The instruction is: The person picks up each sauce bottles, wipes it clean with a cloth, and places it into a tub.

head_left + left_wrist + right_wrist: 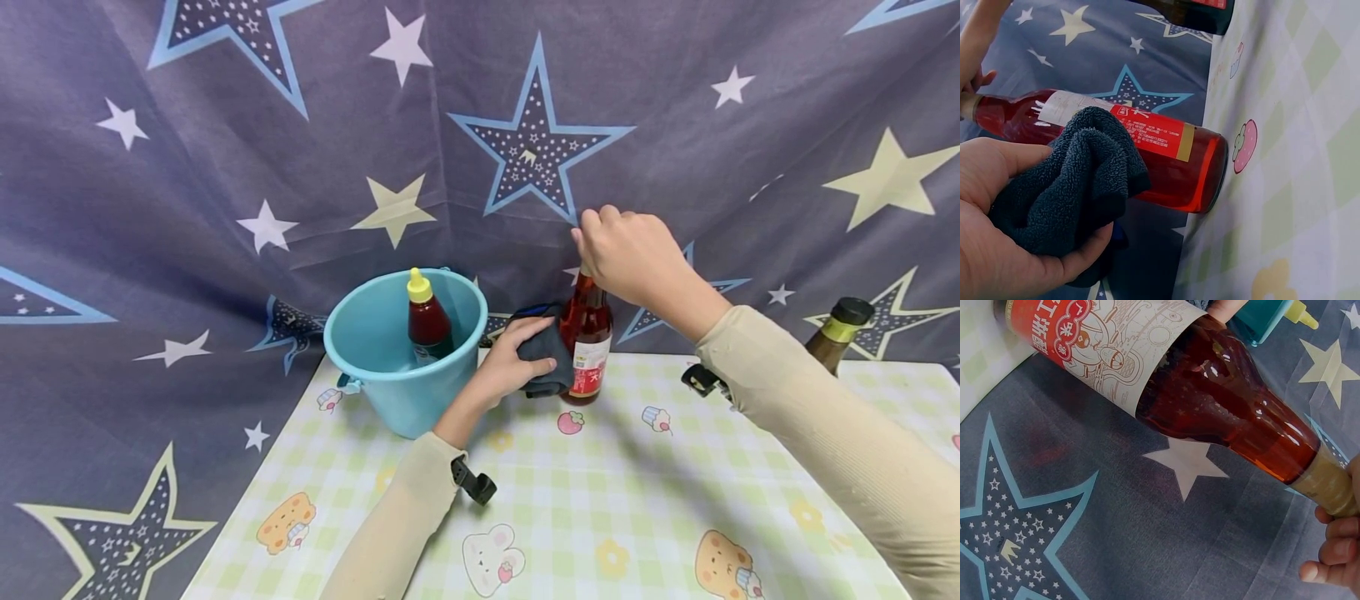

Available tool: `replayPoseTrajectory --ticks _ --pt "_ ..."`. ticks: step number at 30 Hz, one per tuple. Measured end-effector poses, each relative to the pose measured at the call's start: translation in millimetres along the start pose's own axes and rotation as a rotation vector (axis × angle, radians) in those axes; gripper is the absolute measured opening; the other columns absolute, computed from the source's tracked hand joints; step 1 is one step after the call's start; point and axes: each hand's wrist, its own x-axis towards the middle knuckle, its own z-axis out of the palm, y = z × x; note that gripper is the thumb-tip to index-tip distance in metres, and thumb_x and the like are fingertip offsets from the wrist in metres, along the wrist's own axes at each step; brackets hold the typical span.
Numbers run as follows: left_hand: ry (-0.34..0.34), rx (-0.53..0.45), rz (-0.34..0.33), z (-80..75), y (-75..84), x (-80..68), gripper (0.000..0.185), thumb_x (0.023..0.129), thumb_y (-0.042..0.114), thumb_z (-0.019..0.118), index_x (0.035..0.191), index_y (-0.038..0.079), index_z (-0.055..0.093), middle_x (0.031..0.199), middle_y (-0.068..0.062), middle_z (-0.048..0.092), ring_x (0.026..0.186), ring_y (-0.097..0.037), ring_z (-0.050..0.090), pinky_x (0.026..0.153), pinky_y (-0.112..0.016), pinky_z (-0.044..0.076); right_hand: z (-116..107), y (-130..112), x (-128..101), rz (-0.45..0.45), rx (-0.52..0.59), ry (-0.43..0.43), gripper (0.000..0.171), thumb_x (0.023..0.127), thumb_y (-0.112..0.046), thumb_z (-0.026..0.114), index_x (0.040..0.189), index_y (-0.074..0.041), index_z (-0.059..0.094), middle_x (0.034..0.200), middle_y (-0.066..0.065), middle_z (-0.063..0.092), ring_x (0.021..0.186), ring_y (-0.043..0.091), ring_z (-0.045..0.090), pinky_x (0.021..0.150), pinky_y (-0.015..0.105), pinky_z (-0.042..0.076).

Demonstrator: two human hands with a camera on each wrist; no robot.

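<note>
A red bottle (pixel 587 337) stands upright on the table (pixel 615 500), at 3 o'clock of the bucket (pixel 390 375). Its top is gripped by the right hand (pixel 633 254); a dark cloth (pixel 546 360), held in the left hand (pixel 510 362), is pressed against its side.

A red glass bottle (pixel 587 333) with a red-and-white label, a dark grey terry cloth (pixel 546 354), a turquoise plastic bucket (pixel 390 367), a green-checked cartoon counter cover (pixel 600 500), a star-patterned grey-blue backdrop (pixel 225 167).
</note>
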Motion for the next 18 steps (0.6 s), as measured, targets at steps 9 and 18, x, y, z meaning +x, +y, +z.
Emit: replayPoseTrajectory --ticks 9,18 --pt "0.005 -0.014 0.002 0.6 0.4 0.6 0.064 0.092 0.006 0.073 0.151 0.019 0.053 0.16 -0.008 0.039 0.15 -0.031 0.033 0.123 -0.052 0.029 0.1 0.1 0.6 -0.002 0.006 0.007 0.037 0.106 -0.015 0.048 0.072 -0.002 0.044 0.06 0.007 0.034 0.043 0.022 0.035 0.04 0.036 0.031" --pt "0.006 -0.016 -0.006 0.8 0.7 0.9 0.064 0.092 0.006 0.073 0.151 0.019 0.052 0.16 -0.008 0.039 0.149 -0.031 0.033 0.123 -0.051 0.029 0.3 0.5 1.3 -0.001 0.006 0.0 0.037 0.106 -0.017 0.046 0.073 -0.001 0.045 0.06 0.009 0.037 0.044 0.023 0.037 0.041 0.037 0.033"
